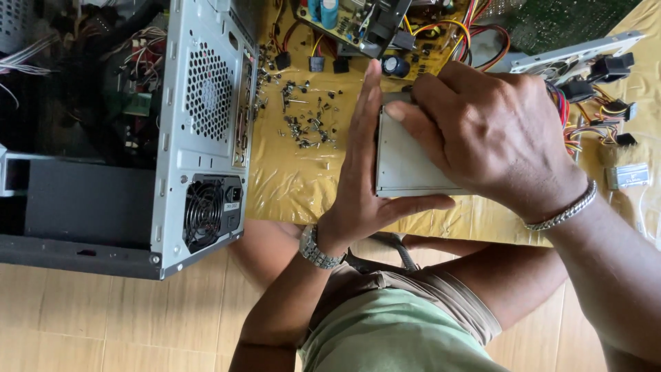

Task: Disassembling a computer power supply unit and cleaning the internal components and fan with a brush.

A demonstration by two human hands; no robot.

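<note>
Flat grey metal drive box (406, 165) down on the crinkled yellow plastic sheet (289, 186), pinned between both hands. Left hand (361, 186) flat and open-fingered against its left edge, thumb hooked along the near edge, silver wristwatch (315, 248) on show. Right hand (492, 134) clamped over the top and right side, fingers curled onto the far corner, silver chain bracelet (561, 213) at the wrist. Over to the left, open grey metal computer case (206, 131) on its side, packed with wiring, boards and a fan-grilled black power supply (210, 210). Loose small dark screws (306, 120) scattered between case and drive. Bare yellow-green circuit board (365, 27) with coloured cables beyond.
</note>
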